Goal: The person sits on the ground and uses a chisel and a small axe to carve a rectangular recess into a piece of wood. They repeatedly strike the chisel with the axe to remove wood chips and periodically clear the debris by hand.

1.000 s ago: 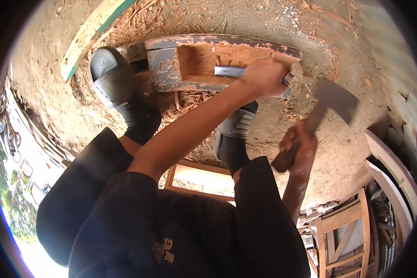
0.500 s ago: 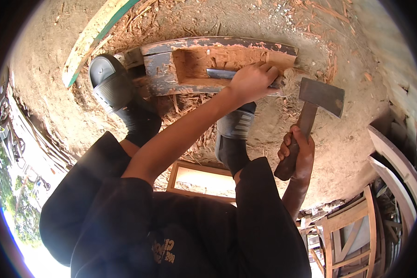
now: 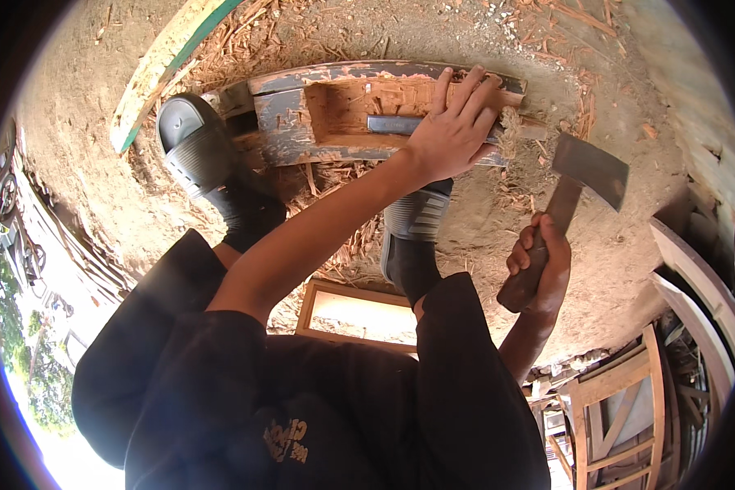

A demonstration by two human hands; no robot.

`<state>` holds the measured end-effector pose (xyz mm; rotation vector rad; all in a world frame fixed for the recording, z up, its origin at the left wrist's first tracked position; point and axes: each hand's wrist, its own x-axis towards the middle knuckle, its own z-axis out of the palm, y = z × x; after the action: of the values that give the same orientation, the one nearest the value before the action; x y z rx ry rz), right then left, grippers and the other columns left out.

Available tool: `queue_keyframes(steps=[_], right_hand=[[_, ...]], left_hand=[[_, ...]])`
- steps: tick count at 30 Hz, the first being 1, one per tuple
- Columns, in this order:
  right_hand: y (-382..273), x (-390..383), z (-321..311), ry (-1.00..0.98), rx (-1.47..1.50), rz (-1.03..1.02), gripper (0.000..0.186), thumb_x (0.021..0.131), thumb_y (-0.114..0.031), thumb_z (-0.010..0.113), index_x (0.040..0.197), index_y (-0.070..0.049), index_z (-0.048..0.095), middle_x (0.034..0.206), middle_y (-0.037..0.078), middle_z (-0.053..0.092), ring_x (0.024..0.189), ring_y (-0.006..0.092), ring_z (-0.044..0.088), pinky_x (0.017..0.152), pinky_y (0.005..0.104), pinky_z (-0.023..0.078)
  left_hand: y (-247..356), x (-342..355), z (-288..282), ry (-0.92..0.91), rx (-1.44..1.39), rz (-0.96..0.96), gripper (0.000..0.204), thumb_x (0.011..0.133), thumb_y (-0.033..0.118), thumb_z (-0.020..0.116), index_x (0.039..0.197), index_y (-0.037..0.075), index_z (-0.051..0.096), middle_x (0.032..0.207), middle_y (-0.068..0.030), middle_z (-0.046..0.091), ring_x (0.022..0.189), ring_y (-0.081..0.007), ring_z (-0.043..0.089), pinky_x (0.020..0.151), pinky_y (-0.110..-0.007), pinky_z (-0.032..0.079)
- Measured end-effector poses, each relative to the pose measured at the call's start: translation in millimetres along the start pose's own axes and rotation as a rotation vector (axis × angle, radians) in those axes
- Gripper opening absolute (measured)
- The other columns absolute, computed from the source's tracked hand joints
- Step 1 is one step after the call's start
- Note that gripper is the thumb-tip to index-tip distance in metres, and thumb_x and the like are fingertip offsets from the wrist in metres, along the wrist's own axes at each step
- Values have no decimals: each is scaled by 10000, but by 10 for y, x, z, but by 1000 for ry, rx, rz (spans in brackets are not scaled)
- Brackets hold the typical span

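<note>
Across the dirt floor lies a thick wooden piece [image 3: 282,122] with worn dark paint and a long hollow cut in it. A chisel [image 3: 390,124] rests in this hollow, its flat metal blade pointing left. My left hand [image 3: 456,135] lies over the chisel's handle and the right end of the wood, fingers stretched out towards the far edge. The handle is mostly hidden beneath the palm; a frayed end shows just right of it. My right hand [image 3: 545,257] is closed round the wooden handle of a hatchet [image 3: 590,170], held up to the right with its broad head at the top.
My sandalled feet [image 3: 194,147] stand against the near side of the wood. A curved green-edged board [image 3: 159,77] lies at far left. Wood chips [image 3: 355,245] litter the ground. A small wooden frame [image 3: 359,294] is near me; boards [image 3: 698,298] and a larger frame [image 3: 616,408] stand right.
My left hand's fingers have uncurled from the chisel and spread over the wood. The hatchet in my right hand has shifted a little to the right.
</note>
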<state>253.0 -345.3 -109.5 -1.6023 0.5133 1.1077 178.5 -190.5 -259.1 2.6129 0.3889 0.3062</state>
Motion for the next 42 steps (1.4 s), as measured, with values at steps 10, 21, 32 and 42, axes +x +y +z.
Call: queue_keyframes(steps=[10, 21, 32, 42], right_hand=[[62, -51, 118, -140, -98, 118, 225, 889, -263, 546, 825, -59, 473, 597, 46, 471, 431, 132, 460, 402, 286, 400], [188, -7, 60, -149, -123, 200, 175, 887, -204, 540, 804, -61, 484, 586, 42, 473, 449, 125, 472, 394, 264, 387], [427, 132, 48, -114, -377, 99, 224, 878, -236, 537, 749, -58, 492, 536, 54, 482, 474, 126, 503, 448, 263, 394], [129, 133, -126, -18, 14, -33, 203, 890, -253, 534, 842, -60, 492, 628, 27, 467, 459, 90, 443, 403, 240, 387]], left_hand=[[-19, 26, -62, -10, -227, -87, 834, 706, 512, 669, 1269, -3, 334, 1402, -288, 222, 1339, -443, 149, 1098, -527, 114], [-80, -27, -100, -64, -178, -51, 824, 705, 553, 652, 1217, -27, 367, 1425, -291, 175, 1353, -425, 120, 1114, -500, 106], [-45, -40, -138, -78, -132, -142, 895, 684, 550, 667, 1263, -48, 340, 1430, -262, 198, 1358, -390, 144, 1119, -482, 105], [-131, -151, -160, -43, -136, -91, 823, 697, 548, 664, 1210, -25, 371, 1414, -278, 213, 1343, -415, 164, 1109, -500, 127]])
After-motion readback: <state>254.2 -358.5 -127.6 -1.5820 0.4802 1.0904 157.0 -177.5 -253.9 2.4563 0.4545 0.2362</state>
